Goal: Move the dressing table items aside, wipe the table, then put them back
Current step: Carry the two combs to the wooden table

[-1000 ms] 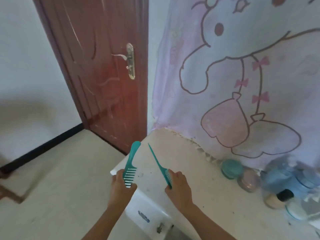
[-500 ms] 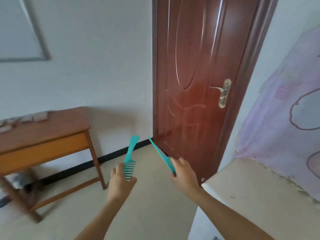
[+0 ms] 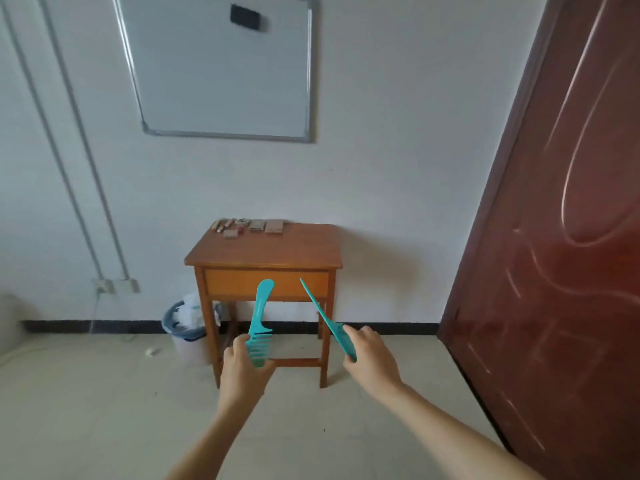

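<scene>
My left hand grips a teal wide-tooth comb by its toothed end, handle pointing up. My right hand holds a teal tail comb by its teeth, its thin pointed tail angled up and left. Both hands are raised in front of a small wooden side table that stands against the white wall. Several small flat cosmetic items lie in a row along that table's back edge. The dressing table is out of view.
A dark red wooden door fills the right side. A bin lined with a white bag stands left of the side table. A whiteboard hangs on the wall above. Pipes and a wall socket are at left.
My view has swung left from the dressing table past the door to face the side table. Both hands have kept hold of their combs throughout.
</scene>
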